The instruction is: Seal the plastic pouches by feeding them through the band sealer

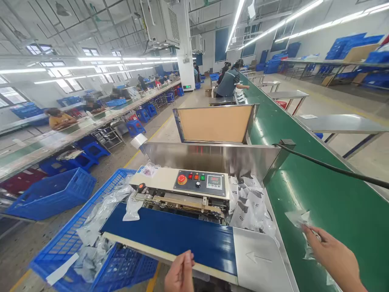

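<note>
Over the green conveyor belt [285, 194], my right hand [334, 255] pinches a small clear plastic bag [296, 218]; more clear plastic shows below its fingers. My left hand [180, 271] is closed, thumb and fingertips together, by the front edge of a blue belt [182, 233], and I see nothing in it. Behind that belt is a bag sealing machine [164, 182] with a red stop button and a lit display. One whitish plastic bag [132, 209] hangs at the machine's left end, its lower part on the blue belt.
Filled plastic bags [251, 202] are heaped right of the machine, beside a metal plate [261, 255] with an arrow. A blue crate [73, 227] at left holds many bags. A black cable [331, 166] crosses the green belt. A co-worker [227, 83] leans over the belt farther back.
</note>
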A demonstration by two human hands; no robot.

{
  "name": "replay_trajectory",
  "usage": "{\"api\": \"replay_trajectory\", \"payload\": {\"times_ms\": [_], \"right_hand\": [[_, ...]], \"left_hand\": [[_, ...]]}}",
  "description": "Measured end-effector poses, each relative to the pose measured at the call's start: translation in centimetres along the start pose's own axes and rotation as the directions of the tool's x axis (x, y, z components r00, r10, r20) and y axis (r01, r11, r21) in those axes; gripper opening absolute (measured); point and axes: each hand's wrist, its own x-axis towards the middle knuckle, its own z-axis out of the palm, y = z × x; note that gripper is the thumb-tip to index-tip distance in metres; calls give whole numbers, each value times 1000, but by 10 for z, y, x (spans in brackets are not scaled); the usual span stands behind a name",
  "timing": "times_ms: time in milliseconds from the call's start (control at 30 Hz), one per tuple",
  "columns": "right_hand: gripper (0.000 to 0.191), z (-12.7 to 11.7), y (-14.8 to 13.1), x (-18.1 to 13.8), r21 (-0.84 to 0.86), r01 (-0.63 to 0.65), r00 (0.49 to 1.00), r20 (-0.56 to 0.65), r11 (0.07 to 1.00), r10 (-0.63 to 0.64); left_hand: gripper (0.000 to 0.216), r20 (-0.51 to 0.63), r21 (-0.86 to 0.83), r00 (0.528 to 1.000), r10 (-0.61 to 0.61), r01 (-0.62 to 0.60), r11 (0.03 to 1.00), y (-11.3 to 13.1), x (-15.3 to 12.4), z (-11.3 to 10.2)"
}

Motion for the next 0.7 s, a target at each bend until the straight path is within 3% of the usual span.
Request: {"api": "replay_trajectory", "payload": {"times_ms": [67, 133, 200, 267, 367, 433, 533, 700], "right_hand": [[45, -20, -28, -34, 13, 56, 998, -38, 998, -55], [47, -32, -58, -67, 33, 168, 986, -19, 985, -167], [48, -32, -85, -96, 107, 303, 948, 72, 947, -311], [51, -20, -107, -119, 242, 350, 894, 202, 905, -400], [56, 3, -123, -139, 431, 183, 851, 380, 884, -362], [59, 14, -125, -146, 482, 65, 856, 424, 874, -297], [58, 23, -121, -151, 513, 30, 865, 416, 858, -279], [47, 44, -115, -153, 503, -25, 864, 445, 864, -234]], "left_hand": [[47, 234, -5, 963, 131, -134, 991, 14, -1, 23], [41, 462, -41, 854, 240, -250, 967, 28, -1, 48], [45, 610, -98, 742, 279, -279, 955, 39, -2, 75], [57, 727, -153, 639, 252, -206, 966, 44, -4, 100], [64, 855, -180, 497, 146, 22, 983, 41, -5, 123], [69, 870, -167, 486, 82, 134, 977, 34, -3, 126], [67, 828, -153, 561, 12, 206, 967, 26, 2, 121], [46, 829, -176, 554, 72, 137, 975, 25, 8, 111]]}}
